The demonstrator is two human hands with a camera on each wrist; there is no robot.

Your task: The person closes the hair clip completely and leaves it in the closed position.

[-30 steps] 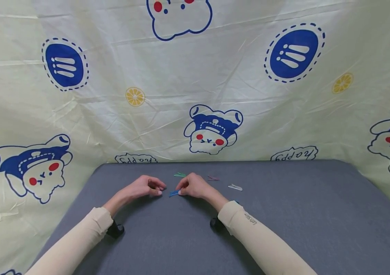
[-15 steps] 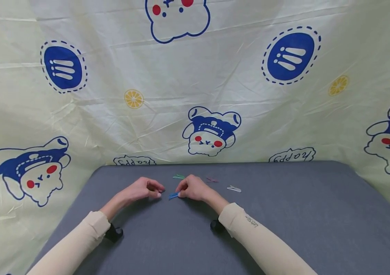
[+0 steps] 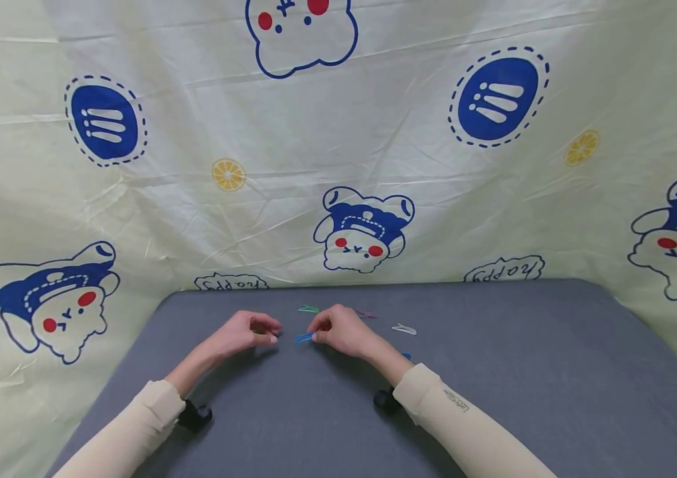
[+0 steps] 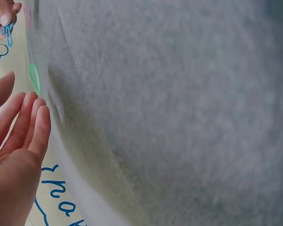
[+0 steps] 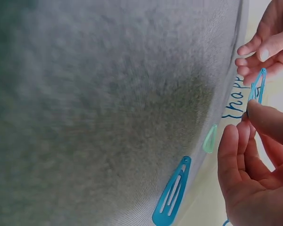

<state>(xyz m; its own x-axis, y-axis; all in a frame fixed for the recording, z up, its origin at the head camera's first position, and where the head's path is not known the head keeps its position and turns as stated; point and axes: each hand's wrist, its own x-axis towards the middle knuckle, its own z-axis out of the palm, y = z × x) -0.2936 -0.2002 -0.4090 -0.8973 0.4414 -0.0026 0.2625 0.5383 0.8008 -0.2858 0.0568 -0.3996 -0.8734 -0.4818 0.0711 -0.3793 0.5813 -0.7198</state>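
Observation:
My right hand (image 3: 341,330) pinches a light blue snap hair clip (image 3: 304,338) between thumb and forefinger, its narrow end pointing at the left hand. In the right wrist view, this blue clip (image 5: 258,87) stands up from the fingertips with a gap between its parts. My left hand (image 3: 249,332) is a short way to the left, fingers relaxed and apart from the thumb, with nothing in it. The left wrist view shows the left palm (image 4: 19,150) with its fingers loosely extended. Just behind the hands lies a green hair clip (image 3: 308,309).
A pink clip (image 3: 366,314) and a white clip (image 3: 404,328) lie right of the hands on the grey table (image 3: 524,372). A darker blue clip (image 5: 172,193) lies beside the right wrist, partly hidden by it in the head view. A printed curtain (image 3: 279,133) hangs behind the table.
My right hand has shifted slightly right with the blue clip, widening the gap between the hands. The blue clip by the right sleeve shows again. The left hand stays nearly still.

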